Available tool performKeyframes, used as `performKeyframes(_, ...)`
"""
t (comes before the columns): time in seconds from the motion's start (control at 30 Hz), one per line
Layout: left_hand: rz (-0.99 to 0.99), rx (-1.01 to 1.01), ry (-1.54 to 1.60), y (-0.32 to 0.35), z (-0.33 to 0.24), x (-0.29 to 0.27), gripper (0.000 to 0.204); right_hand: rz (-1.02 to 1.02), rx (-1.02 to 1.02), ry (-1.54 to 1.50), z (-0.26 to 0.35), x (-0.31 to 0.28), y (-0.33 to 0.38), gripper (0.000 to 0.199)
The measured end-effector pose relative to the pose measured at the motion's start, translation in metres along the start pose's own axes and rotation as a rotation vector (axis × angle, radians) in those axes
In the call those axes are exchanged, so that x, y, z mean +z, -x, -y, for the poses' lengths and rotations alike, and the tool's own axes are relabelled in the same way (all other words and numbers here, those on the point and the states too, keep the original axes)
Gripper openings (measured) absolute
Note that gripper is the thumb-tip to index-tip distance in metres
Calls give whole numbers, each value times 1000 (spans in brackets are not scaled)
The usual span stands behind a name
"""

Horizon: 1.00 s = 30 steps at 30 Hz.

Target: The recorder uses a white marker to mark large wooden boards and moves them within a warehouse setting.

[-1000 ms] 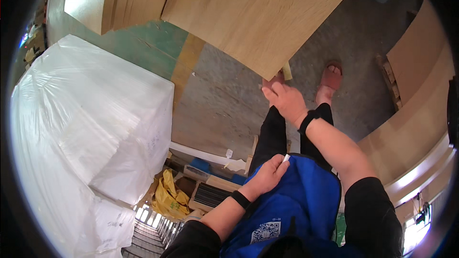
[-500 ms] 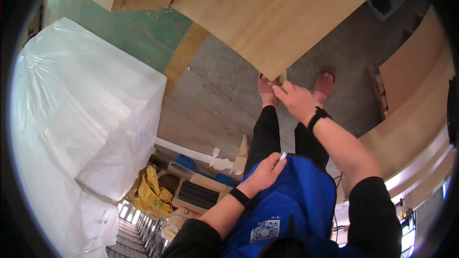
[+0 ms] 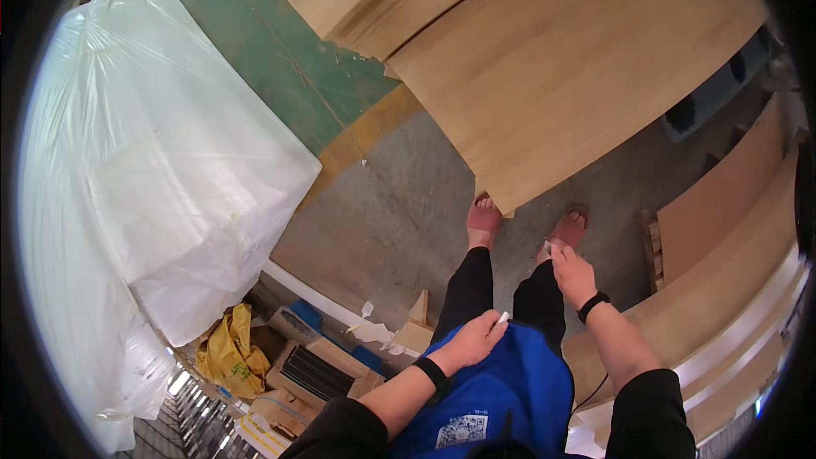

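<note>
My left hand [image 3: 470,342] is closed around a small white stick-like piece [image 3: 503,317], whose end pokes out past the thumb, in front of the blue apron [image 3: 510,374]. Lower right of the wooden sheet's corner, my right hand [image 3: 575,275] is held in a pinch over my right foot. Something small and pale shows at its fingertips, too small to make out. The large wooden sheet [image 3: 586,76] lies ahead of me, its near corner pointing at my feet. Neither hand touches it.
On the left stands a big stack wrapped in white plastic film [image 3: 187,153]. Near it are a yellow bag [image 3: 234,353] and an open carton [image 3: 314,370] with dark strips. Curved wooden boards [image 3: 722,221] are on the right. Pink slippers [image 3: 484,217] are on my feet.
My right hand has moved away from the sheet's corner, toward me and right. The left hand keeps the white piece. The view has shifted, so the sheet and wrapped stack sit differently.
</note>
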<state>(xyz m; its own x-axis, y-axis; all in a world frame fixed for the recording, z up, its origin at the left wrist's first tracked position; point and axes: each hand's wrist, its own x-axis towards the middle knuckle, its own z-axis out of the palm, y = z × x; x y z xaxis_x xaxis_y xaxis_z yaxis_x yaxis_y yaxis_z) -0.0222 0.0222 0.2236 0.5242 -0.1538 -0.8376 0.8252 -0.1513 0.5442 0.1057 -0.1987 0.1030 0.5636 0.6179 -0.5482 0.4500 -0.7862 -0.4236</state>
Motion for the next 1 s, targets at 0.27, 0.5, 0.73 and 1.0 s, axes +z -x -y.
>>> performKeyframes(0.27, -226, 39, -142, -14, -72, -55, 25, -242, 159, -61, -28, -83, 11, 30)
performKeyframes(0.5, -298, 49, -175, -63, -188, -25, 20, -422, 198, -201, -94, -136, -11, 34)
performKeyframes(0.73, -248, 39, -139, -119, -316, 66, 15, -542, 200, -311, -197, -216, -7, 30)
performKeyframes(1.0, -75, 47, -86, -181, -418, 111, 16, -647, 275, -249, -300, -305, -11, 30)
